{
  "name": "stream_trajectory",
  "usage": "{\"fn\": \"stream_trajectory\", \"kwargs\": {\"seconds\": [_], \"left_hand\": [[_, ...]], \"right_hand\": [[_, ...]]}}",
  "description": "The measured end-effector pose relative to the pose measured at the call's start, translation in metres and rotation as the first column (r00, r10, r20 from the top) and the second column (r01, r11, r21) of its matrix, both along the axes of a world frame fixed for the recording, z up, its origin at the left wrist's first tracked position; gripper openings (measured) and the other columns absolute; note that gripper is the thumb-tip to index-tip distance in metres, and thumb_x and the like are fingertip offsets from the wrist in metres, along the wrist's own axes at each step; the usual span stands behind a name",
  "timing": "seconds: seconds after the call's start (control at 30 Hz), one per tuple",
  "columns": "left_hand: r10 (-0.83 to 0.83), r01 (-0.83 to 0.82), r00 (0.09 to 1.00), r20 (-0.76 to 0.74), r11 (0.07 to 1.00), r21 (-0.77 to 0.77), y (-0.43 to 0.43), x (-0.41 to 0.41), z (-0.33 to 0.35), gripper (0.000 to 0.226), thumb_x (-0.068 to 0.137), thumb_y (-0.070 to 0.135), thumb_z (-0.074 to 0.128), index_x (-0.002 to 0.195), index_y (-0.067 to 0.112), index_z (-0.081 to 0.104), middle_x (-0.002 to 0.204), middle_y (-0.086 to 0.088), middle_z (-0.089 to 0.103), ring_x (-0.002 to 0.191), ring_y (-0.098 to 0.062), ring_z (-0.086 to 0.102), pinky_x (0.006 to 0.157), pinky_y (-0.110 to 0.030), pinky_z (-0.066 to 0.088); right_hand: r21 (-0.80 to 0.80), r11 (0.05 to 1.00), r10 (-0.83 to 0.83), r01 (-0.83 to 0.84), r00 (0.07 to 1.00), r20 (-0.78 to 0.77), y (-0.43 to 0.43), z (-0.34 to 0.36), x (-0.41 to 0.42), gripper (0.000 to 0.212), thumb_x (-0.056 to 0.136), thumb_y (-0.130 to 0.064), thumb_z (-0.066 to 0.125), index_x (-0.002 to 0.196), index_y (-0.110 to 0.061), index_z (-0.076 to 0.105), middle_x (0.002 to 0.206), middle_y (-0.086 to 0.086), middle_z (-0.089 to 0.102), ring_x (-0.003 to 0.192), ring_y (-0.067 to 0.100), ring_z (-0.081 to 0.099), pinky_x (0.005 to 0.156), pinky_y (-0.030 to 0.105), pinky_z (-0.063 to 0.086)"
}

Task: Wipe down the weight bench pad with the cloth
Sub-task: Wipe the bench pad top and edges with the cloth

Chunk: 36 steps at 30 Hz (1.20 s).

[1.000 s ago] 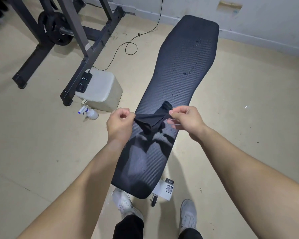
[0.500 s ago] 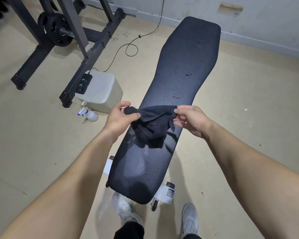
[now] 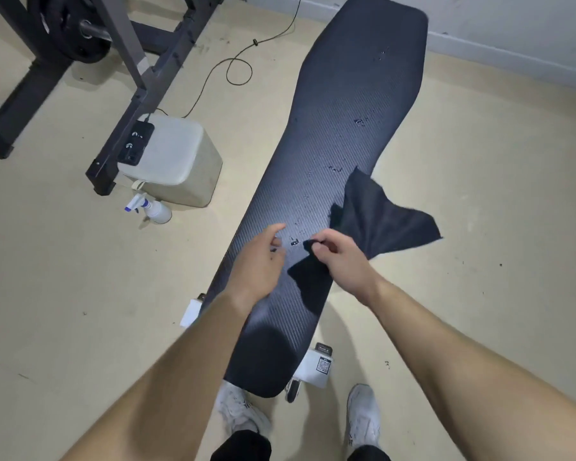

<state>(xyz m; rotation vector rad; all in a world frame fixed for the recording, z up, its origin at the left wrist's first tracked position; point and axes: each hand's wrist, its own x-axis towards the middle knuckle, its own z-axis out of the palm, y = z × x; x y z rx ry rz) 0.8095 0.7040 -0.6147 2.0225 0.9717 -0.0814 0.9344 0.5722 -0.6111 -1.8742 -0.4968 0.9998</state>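
Running away lengthwise, pad [image 3: 343, 134] under cloth [image 3: 383, 221].

A weight bench pad [image 3: 340, 154] runs lengthwise away from the person, whose two shoes [image 3: 240, 414] stand on the floor at its near end. Over the near half of the pad, the left hand [image 3: 260, 261] hovers at the pad's left side and the right hand [image 3: 340, 257] just beside it, pinching a cloth [image 3: 379, 217] that spreads past the pad's right edge. Left of the pad a box [image 3: 177, 161] sits on the floor, with a spray bottle [image 3: 153, 209] lying just in front of it, a rack [image 3: 137, 61] touching its far left side, and a cable [image 3: 236, 64] looping on the floor between rack and pad.
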Motion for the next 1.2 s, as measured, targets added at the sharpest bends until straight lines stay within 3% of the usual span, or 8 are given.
{"fn": "stream_trajectory", "kwargs": {"seconds": [0.1,0.27,0.4,0.57,0.77,0.93,1.07,1.2], "left_hand": [[0.355,-0.379,0.924,-0.140,0.811,-0.446,-0.020,-0.004,-0.041,0.026,0.100,0.031,0.050,0.124,0.023,0.055,0.104,-0.013,0.067,0.083,-0.022,0.063,0.080,-0.041,0.054],[0.141,-0.359,0.910,-0.390,0.741,-0.568,-0.022,-0.031,-0.076,0.042,0.082,0.039,0.071,0.101,0.001,0.072,0.094,-0.016,0.071,0.088,-0.027,0.067,0.078,-0.037,0.053],[0.237,-0.357,0.934,-0.268,0.611,-0.707,-0.003,-0.042,-0.068,0.029,0.091,0.034,0.064,0.081,0.007,0.070,0.074,-0.009,0.066,0.072,-0.022,0.061,0.060,-0.026,0.046],[0.304,-0.302,0.953,-0.013,0.939,-0.163,0.045,-0.003,-0.035,0.044,0.089,0.048,0.051,0.064,0.014,0.063,0.070,-0.008,0.066,0.069,-0.022,0.056,0.072,-0.039,0.048],[-0.043,0.075,0.996,-0.081,0.894,0.442,0.058,0.019,-0.048,0.042,0.091,0.052,0.042,0.074,0.019,0.063,0.077,-0.008,0.066,0.082,-0.035,0.061,0.071,-0.037,0.047],[-0.233,0.381,0.915,-0.331,0.769,0.513,0.001,-0.050,-0.129,0.019,0.085,0.021,0.063,0.103,0.015,0.065,0.094,-0.009,0.062,0.074,-0.033,0.064,0.058,-0.042,0.053],[-0.280,0.382,0.922,-0.266,0.770,0.511,-0.016,-0.079,-0.155,0.049,0.099,0.020,0.045,0.147,0.010,0.040,0.157,-0.017,0.032,0.147,-0.034,0.027,0.116,-0.050,0.031],[-0.336,0.480,0.873,-0.354,0.725,0.494,-0.003,-0.055,-0.161,0.061,0.104,0.032,0.025,0.159,0.011,0.008,0.167,-0.012,-0.001,0.154,-0.029,0.000,0.123,-0.048,0.013]], "right_hand": [[-0.003,0.985,0.170,-0.173,0.970,-0.173,-0.007,-0.052,-0.048,0.020,0.093,-0.007,0.061,0.080,-0.020,0.069,0.075,-0.014,0.067,0.072,0.001,0.058,0.079,0.024,0.045],[0.012,0.968,0.246,-0.251,0.937,-0.248,-0.007,-0.100,-0.098,0.020,0.094,-0.004,0.059,0.089,-0.014,0.076,0.090,-0.002,0.074,0.091,0.011,0.068,0.091,0.034,0.053],[0.075,0.977,0.213,-0.201,0.955,-0.208,0.010,-0.086,-0.097,0.025,0.094,-0.008,0.061,0.073,-0.018,0.067,0.072,-0.004,0.062,0.071,0.010,0.055,0.073,0.036,0.046],[0.101,0.972,0.210,-0.215,0.976,0.053,0.064,-0.033,-0.050,0.006,0.088,-0.023,0.075,0.087,-0.019,0.071,0.052,-0.026,0.054,0.053,-0.006,0.052,0.058,0.011,0.033],[-0.381,0.893,0.422,-0.239,0.737,0.528,0.070,-0.053,-0.023,0.037,0.095,-0.056,0.041,0.091,-0.024,0.058,0.089,0.002,0.071,0.090,0.032,0.065,0.072,0.040,0.048],[-0.542,0.795,0.598,-0.271,0.495,0.630,0.013,-0.121,-0.085,0.026,0.077,-0.022,0.066,0.101,-0.016,0.061,0.102,0.009,0.058,0.088,0.035,0.058,0.069,0.043,0.046],[-0.624,0.690,0.720,-0.365,0.432,0.543,-0.002,-0.147,-0.110,0.068,0.097,-0.032,0.041,0.157,-0.005,0.026,0.165,0.015,0.020,0.153,0.031,0.019,0.121,0.046,0.025],[-0.709,0.601,0.794,-0.368,0.375,0.479,0.011,-0.158,-0.088,0.076,0.101,-0.043,0.024,0.159,-0.006,-0.009,0.167,0.013,-0.018,0.155,0.028,-0.014,0.126,0.045,0.001]]}}
